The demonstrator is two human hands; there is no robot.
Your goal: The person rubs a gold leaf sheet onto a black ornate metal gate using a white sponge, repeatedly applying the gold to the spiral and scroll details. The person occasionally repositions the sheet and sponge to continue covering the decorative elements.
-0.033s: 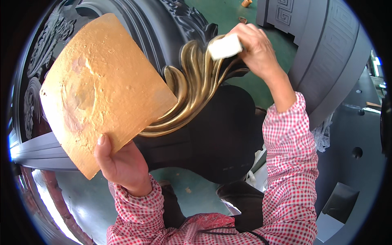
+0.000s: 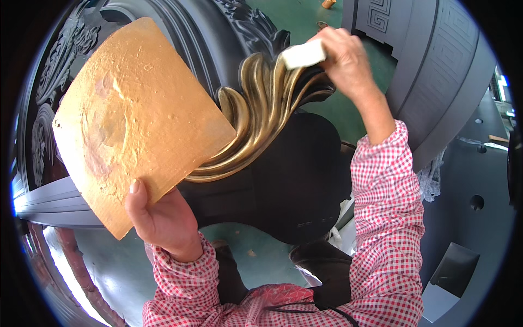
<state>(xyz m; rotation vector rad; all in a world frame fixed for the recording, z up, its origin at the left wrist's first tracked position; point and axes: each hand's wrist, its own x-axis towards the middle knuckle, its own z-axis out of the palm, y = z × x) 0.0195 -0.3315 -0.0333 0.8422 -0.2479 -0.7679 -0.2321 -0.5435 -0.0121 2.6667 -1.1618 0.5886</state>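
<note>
My left hand [image 2: 163,218] grips the lower edge of a gold-painted board [image 2: 158,109], its thumb on top and its fingers underneath. Thick, wrinkled paint covers the board's face. Up and to the right, my right hand [image 2: 346,60] pinches a white sponge block [image 2: 304,55], slightly blurred. The sponge is at the upper end of a carved leaf scroll [image 2: 256,103]; whether it touches cannot be made out. Gold colours most of the scroll's raised ridges, while its right tip [image 2: 318,87] is largely dark. The board hides part of the black carved furniture piece [image 2: 201,41] behind it.
A dark grey panel with a key-pattern relief [image 2: 430,71] stands at the right. Beside it lies a dark board with round holes [image 2: 463,218] and some clear plastic wrap [image 2: 430,180]. A small gold-coloured cup [image 2: 328,4] sits on the green floor [image 2: 305,19] at the far side.
My right hand has shifted slightly up and to the right with the sponge, and more of the scroll's dark tip shows. My left hand and the board have stayed put.
</note>
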